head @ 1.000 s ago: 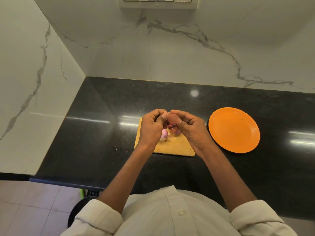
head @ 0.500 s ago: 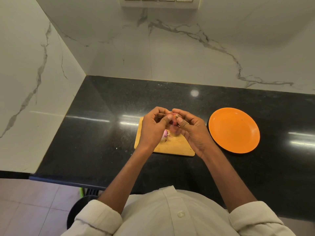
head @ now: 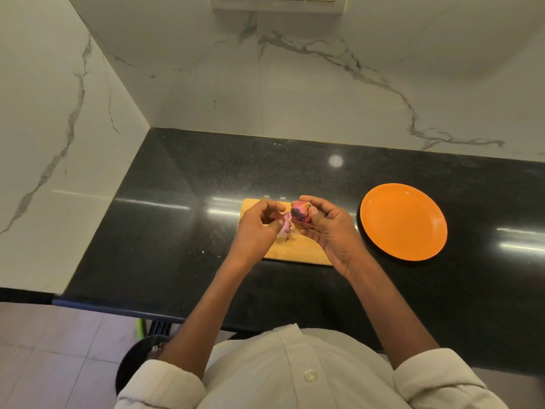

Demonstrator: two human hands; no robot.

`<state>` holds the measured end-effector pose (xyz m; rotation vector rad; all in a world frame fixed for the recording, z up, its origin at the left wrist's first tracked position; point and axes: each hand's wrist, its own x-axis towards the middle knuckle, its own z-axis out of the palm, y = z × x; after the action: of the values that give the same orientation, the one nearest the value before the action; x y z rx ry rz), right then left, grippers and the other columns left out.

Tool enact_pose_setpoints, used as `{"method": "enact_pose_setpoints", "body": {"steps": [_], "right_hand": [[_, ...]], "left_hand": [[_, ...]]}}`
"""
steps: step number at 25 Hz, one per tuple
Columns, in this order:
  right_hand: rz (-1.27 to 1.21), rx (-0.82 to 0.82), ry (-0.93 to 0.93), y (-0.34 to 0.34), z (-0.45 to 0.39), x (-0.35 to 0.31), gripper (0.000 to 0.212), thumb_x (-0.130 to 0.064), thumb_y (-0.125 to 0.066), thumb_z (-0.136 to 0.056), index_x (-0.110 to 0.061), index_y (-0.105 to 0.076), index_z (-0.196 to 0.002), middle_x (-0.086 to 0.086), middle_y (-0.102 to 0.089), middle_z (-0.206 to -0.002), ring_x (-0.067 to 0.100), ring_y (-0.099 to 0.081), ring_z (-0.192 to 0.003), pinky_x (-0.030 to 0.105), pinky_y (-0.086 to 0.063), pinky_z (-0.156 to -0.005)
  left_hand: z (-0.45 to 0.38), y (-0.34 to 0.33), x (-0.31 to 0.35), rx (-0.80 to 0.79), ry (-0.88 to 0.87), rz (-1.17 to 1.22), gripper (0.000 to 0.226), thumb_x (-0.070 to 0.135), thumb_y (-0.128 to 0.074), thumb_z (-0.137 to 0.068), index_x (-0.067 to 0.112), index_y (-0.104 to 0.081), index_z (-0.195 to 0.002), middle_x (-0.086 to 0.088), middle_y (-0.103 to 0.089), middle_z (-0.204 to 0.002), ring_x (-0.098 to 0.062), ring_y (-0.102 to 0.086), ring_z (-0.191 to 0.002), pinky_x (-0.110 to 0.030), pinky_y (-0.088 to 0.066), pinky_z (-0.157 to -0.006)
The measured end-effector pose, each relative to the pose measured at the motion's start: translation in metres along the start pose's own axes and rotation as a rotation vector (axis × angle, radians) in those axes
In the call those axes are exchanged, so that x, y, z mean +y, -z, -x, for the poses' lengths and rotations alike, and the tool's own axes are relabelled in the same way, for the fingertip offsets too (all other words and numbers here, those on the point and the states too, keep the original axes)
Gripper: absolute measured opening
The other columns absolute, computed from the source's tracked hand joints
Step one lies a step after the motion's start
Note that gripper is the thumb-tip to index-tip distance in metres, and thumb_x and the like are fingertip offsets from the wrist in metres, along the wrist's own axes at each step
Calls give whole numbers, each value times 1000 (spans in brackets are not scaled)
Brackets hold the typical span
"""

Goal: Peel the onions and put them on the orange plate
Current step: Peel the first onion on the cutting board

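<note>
We list: right hand (head: 330,228) gripping onion (head: 299,215) above cutting board (head: 298,249) — left hand (head: 256,228) pinching peel (head: 284,228); orange plate (head: 403,221) near the counter's (head: 177,216) right end.

Black polished stone countertop (head: 177,219), tucked into a corner of white marble walls

Two things sit right on it: a wooden cutting board (head: 298,250) around the middle near the front edge, and an orange plate (head: 403,221) just to the right of the board, with a small gap between them. A pale purple bit of onion peel (head: 284,228) lies on the board.
</note>
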<state>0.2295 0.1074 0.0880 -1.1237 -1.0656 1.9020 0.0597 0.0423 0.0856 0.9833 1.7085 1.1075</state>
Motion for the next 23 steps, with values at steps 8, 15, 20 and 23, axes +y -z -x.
{"method": "enact_pose_setpoints", "body": {"steps": [8, 15, 20, 23], "right_hand": [[52, 0, 20, -6, 15, 8, 27, -8, -57, -106, -10, -71, -128, 7, -79, -114, 17, -76, -99, 33, -61, -87], [145, -1, 73, -5, 19, 9, 25, -9, -62, -103, -11, -74, -125, 10, -79, -108, 20, -74, -96, 39, -58, -92], [251, 7, 136, -6, 22, 4, 24, -9, -66, -102, -11, -76, -123, 9, -80, -95, 10, -66, -77, 22, -52, -67], [282, 4, 158, -6, 22, 2, 24, -7, -64, -102, -11, -76, -123, 9, -80, -97, 8, -66, -76, 21, -53, -66]], "left_hand": [[11, 1, 4, 72, -290, -122, 18, 20, -81, -94, 18, -80, -112, 9, -76, -108, -8, -70, -106, -28, -57, -93], [16, 7, 3, 96, -499, -179, 4, 7, -81, -93, 6, -81, -97, -2, -78, -95, -9, -72, -93, -22, -58, -80], [22, -1, 10, 156, -545, -271, 8, 2, -80, -89, 1, -72, -88, -8, -71, -88, 6, -63, -86, -2, -47, -69], [21, -5, 12, 186, -523, -280, 7, 5, -78, -90, 3, -72, -93, -7, -71, -91, 9, -62, -90, 0, -47, -69]]}}
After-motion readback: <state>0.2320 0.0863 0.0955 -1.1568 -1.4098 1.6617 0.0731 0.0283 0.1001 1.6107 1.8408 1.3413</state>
